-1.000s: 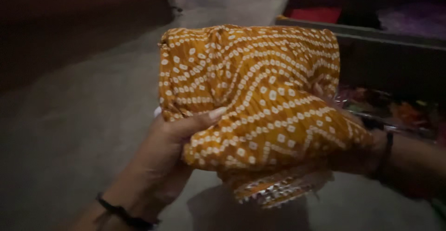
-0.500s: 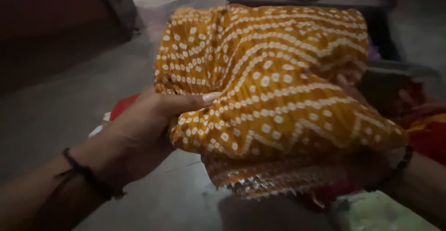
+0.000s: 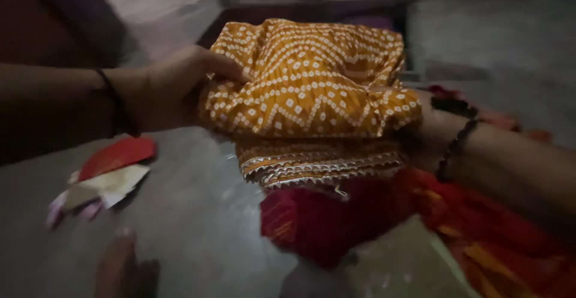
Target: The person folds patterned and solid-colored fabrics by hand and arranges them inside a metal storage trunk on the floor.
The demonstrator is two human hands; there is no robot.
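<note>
folded mustard-yellow cloth (image 3: 312,88) with white dotted zigzag pattern, held in mid-air above the grey floor (image 3: 198,214), centred in the upper half of the view. left hand (image 3: 171,88) at the cloth's left edge, fingers curled around the fold, thumb pressed on top: closed on the fabric. right hand (image 3: 429,133) at the cloth's right edge, mostly hidden under the fabric; grip not fully visible, but cloth bunched against the palm and carried by it, so closed on the cloth. dark bead bracelet (image 3: 453,148) on the right wrist, thin dark band (image 3: 111,97) on the left wrist. gold-trimmed border (image 3: 318,166) of the cloth hanging below the folded body, layered in several bands. directly beneath the cloth, not touching it as far as visible: red fabric bundle (image 3: 324,220) lying on the floor, continuing right into red-and-orange patterned fabric (image 3: 492,256) under the right forearm. pale green sheet (image 3: 396,268) just beside the red bundle, at the lower edge. left of the cloth and well apart: red and white scraps (image 3: 105,178) on the floor, below the left forearm. dark box-like frame (image 3: 312,4) behind the cloth at the top of the view. scene dim; lower left corner too blurred to identify.
</note>
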